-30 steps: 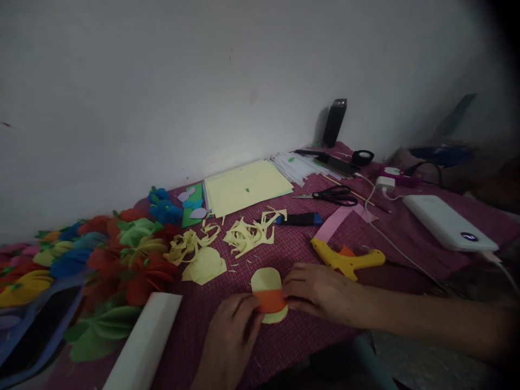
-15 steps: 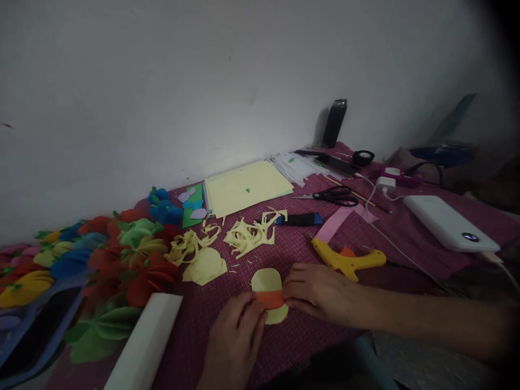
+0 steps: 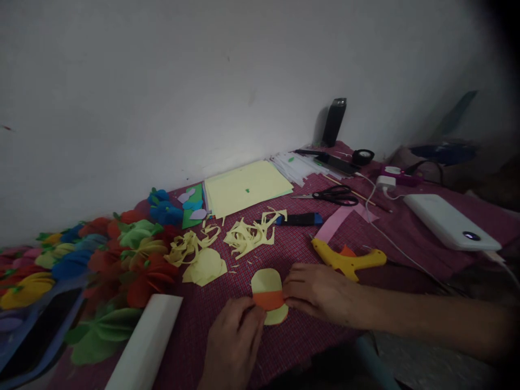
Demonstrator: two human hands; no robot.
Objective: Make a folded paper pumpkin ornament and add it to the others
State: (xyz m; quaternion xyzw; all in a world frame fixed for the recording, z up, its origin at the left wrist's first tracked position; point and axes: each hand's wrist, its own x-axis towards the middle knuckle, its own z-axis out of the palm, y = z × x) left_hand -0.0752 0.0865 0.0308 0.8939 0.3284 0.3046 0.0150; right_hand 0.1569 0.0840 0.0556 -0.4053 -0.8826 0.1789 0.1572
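A yellow and orange paper piece [image 3: 268, 299] with rounded ends lies on the checked tablecloth, an orange band across its middle. My left hand [image 3: 238, 336] has its fingers bent and pressed together at the left edge of the orange band. On the opposite edge, my right hand [image 3: 319, 290] grips the paper with closed fingers, its thumb and fingertips partly hidden. Just behind the right hand rests a yellow glue gun [image 3: 345, 262]. Yellow paper scraps [image 3: 252, 236] and a stack of cut yellow petals [image 3: 204, 267] lie beyond the hands.
Folded paper flowers [image 3: 150, 276] crowd the left side, near a white paper roll [image 3: 146, 344]. Yellow sheets [image 3: 247, 187], black scissors [image 3: 335, 195] and a blue-black cutter [image 3: 300, 219] lie farther back. A white power bank [image 3: 447, 225] with cables sits at the right.
My left hand has slipped slightly down and left along the paper's edge, showing a bit more of the orange band. My right hand stays in place.
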